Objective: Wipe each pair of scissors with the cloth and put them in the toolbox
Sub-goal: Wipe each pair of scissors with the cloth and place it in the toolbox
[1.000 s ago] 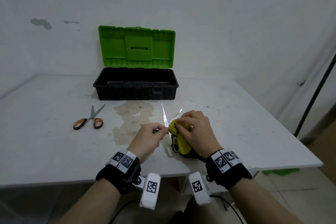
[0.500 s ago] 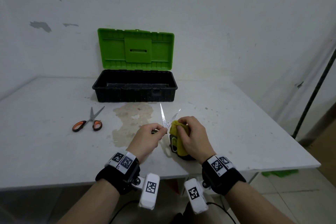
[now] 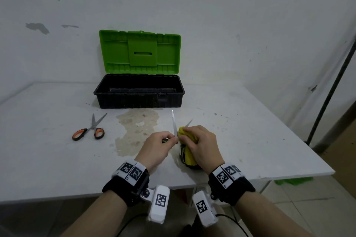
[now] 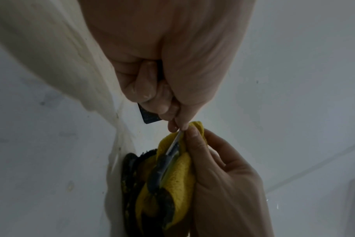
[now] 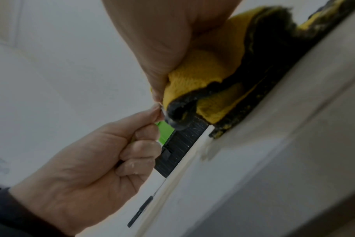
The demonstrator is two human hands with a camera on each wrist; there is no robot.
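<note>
Since the earlier frames the right hand [image 3: 200,146] has slid the cloth [image 3: 187,152] up the right blade, so only that blade's tip now shows past the yellow fold; a second ago more of the blade was bare. Both hands have stayed at about the same spot on the counter [image 3: 260,150], near its front edge.

The toolbox [image 3: 138,92] stands at 12 o'clock from the hands, well apart from them, its green lid [image 3: 140,52] propped upright against the wall. Its black tub shows only a dark floor; I cannot tell whether anything lies in it.

The left hand [image 3: 156,148] pinches the held scissors [image 3: 174,125] low on the left blade between thumb and forefinger, the other fingers curled in. The blades are spread in a V, the left one pointing to 12 o'clock. The right hand grips the cloth, folded round the other blade; in the left wrist view metal shows in the fold [image 4: 173,149]. The cloth's lower end rests on the counter.

A second pair, the orange scissors [image 3: 89,131], lies flat at 10 o'clock from the hands, blades slightly open, pointing toward the toolbox. A pale stain [image 3: 136,129] spreads between it and the hands.

The counter's right edge runs close at 3 o'clock. Broad bare surface lies to the left and between hands and toolbox.

The wrist bands carry black-and-white square markers [image 3: 132,170]; no writing is readable.
</note>
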